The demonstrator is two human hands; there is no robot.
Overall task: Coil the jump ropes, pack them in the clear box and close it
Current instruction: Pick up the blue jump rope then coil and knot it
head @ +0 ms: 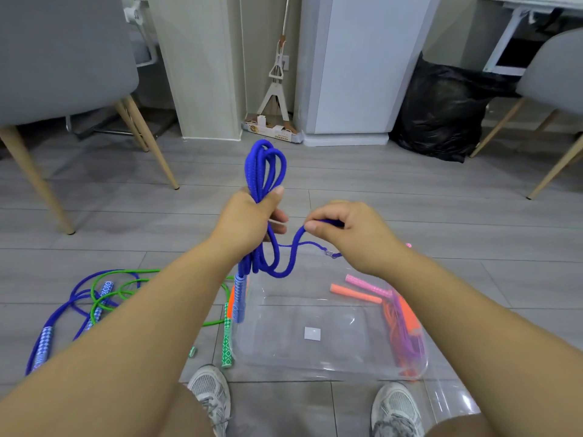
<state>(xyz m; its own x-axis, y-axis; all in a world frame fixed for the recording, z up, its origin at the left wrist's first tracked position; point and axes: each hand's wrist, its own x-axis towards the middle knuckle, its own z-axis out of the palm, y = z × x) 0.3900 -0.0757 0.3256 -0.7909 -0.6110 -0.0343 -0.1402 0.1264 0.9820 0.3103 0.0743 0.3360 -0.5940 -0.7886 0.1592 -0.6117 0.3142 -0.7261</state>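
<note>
My left hand (249,216) grips a bundle of blue jump rope (265,165) whose loops stick up above the fist. One blue patterned handle (239,298) hangs below it. My right hand (344,228) pinches a free strand of the same rope, which sags between both hands. Under my hands the clear box (318,367) stands open on the floor. Orange and pink ropes (400,323) with their handles lie along the box's right side. More rope lies tangled on the floor at the left: a second blue rope (63,313) and a green rope (104,298).
The clear lid (451,398) lies at the box's right front corner, by my right shoe. A green handle (226,342) lies just left of the box. Grey chairs with wooden legs stand far left and far right. A black bag and a mop are at the back.
</note>
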